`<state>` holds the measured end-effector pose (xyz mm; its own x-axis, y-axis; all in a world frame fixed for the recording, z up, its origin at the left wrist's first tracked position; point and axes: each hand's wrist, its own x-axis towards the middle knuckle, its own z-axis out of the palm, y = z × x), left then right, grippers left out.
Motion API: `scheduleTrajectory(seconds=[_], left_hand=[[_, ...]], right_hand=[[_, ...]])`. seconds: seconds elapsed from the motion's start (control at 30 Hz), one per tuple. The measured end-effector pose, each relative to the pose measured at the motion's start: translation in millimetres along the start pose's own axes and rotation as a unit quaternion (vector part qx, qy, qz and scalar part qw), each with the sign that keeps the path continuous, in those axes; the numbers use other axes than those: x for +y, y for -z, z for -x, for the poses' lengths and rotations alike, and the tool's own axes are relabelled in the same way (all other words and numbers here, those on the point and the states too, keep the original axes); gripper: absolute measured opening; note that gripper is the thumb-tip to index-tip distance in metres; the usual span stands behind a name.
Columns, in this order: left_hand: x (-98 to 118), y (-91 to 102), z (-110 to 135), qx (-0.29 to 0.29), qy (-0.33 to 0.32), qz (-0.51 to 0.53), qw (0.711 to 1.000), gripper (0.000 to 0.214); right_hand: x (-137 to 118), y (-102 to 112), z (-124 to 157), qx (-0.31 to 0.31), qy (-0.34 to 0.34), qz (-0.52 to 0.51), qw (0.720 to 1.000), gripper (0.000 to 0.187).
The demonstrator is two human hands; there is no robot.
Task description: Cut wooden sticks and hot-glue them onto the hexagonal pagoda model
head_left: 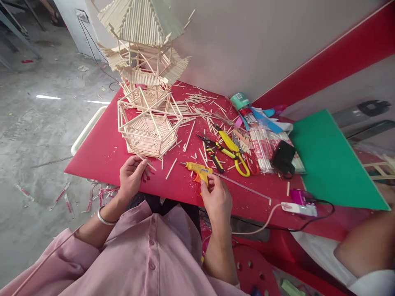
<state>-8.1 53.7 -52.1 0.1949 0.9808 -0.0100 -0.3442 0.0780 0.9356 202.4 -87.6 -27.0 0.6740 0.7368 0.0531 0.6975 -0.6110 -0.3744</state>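
Between the thumb and fingers of my left hand [132, 172] is a thin wooden stick [148, 164], close to the near edge of a six-sided stick frame [149, 133]. My right hand [217, 196] grips the handle of a yellow glue gun [199, 169], its nozzle pointing left toward the stick. A clear glue stick [242, 186] trails behind the gun to the right. Behind the frame rises a tiered pagoda [140, 24] built of the same sticks. Loose sticks [197, 100] lie scattered around it on the red table [98, 152].
Right of the frame lie yellow-handled pliers [220, 150], scissors [240, 162], packs of sticks [262, 150] and a black object [284, 156]. A green board [336, 164] and a power strip [298, 209] with cables are further right. Another person's arm [367, 238] is at the lower right.
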Motion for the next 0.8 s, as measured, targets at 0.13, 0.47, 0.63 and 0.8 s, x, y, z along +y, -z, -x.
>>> scheduleTrajectory(seconds=[0.13, 0.47, 0.63, 0.8], left_hand=[[0, -1.6, 2, -0.003, -0.015, -0.012, 1.000, 0.021], [-6, -11.8, 7, 0.021, -0.015, -0.024, 0.999, 0.025], [-5, -12.0, 7, 0.027, -0.005, -0.004, 1.000, 0.031], [-2, -11.5, 8, 0.034, -0.010, -0.003, 0.999, 0.030]], right_hand=[[9, 0, 2, -0.007, -0.024, 0.024, 0.999, 0.029], [5, 24, -2, 0.086, 0.055, 0.004, 0.995, 0.032], [-28, 37, -69, -0.055, 0.176, 0.013, 0.983, 0.022], [-52, 29, -131, -0.203, 0.198, 0.132, 0.950, 0.015]])
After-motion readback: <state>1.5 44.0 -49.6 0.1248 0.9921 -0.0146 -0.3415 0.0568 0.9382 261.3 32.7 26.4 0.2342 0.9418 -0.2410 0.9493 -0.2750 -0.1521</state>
